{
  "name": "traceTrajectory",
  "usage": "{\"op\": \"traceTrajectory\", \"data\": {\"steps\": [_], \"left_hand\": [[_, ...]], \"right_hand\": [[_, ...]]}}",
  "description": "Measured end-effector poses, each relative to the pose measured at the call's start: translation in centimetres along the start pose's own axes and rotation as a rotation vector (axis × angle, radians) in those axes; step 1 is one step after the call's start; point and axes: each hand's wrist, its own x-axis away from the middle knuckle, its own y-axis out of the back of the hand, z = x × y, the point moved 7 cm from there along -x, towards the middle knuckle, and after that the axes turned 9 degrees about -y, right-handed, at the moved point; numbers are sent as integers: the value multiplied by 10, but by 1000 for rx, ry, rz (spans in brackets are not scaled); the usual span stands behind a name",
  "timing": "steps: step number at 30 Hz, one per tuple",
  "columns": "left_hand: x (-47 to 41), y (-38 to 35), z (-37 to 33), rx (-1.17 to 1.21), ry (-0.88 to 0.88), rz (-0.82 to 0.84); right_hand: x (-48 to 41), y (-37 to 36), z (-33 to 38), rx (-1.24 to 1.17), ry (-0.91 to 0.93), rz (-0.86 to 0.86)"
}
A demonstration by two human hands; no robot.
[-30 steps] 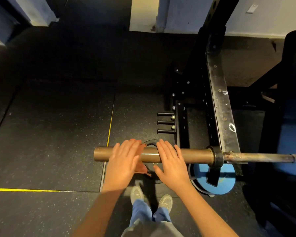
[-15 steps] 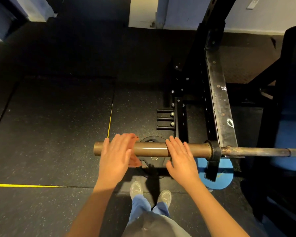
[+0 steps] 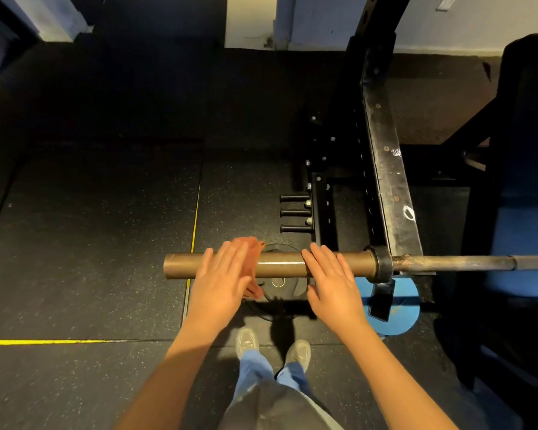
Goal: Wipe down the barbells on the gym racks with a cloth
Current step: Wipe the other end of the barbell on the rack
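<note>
A barbell lies across the black rack, its bronze sleeve pointing left and its thin shaft running off to the right. My left hand lies flat with straight fingers over the sleeve near its free end, pressing an orange-red cloth against it; the cloth's edge shows past my fingers and hangs below the bar. My right hand rests open on the sleeve further right, fingers straight, short of the collar.
A black weight plate and a blue plate lie on the rubber floor under the sleeve. Three black pegs stick out of the rack's base. A blue bench stands to the right. My feet are below the bar.
My left hand has slid the cloth left along the sleeve toward its free end. My right hand has shifted right toward the collar, widening the gap between the hands.
</note>
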Motion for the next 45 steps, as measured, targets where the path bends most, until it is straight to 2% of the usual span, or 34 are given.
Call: {"op": "traceTrajectory", "data": {"steps": [4, 8, 12, 14, 18, 21, 25, 28, 32, 35, 38, 43, 45], "left_hand": [[-2, -3, -3, -16, 104, -53], [-25, -17, -38, 1, 25, -47], [-20, -13, -24, -10, -81, 2], [-10, -8, -18, 14, -56, -35], [-25, -20, -44, 0, 14, -43], [-47, -27, -71, 4, -77, -2], [-41, -25, -63, 54, -188, 86], [-26, -21, -48, 27, -160, 48], [-45, -27, -83, 31, -142, -31], [-64, -37, -101, 53, -221, 65], [-55, -36, -88, 82, -264, 116], [-42, -27, -91, 52, -192, -40], [-49, -31, -105, 61, -155, -55]], "right_hand": [[6, 1, -5, -25, -37, -13], [7, 7, -8, -50, -46, -55], [6, 22, -38, -23, -146, -134], [6, 28, -55, -11, -186, -149], [7, 30, -64, -19, -164, -90], [4, 38, -77, 13, -166, -55], [-2, 40, -101, 91, -158, 9], [-1, 38, -103, 87, -150, 36], [-2, 44, -101, 27, -196, 53], [-6, 48, -104, 1, -202, 70], [-7, 51, -105, 10, -186, 95], [-17, 56, -109, 87, -58, 175], [-25, 57, -111, 165, 20, 247]]}}
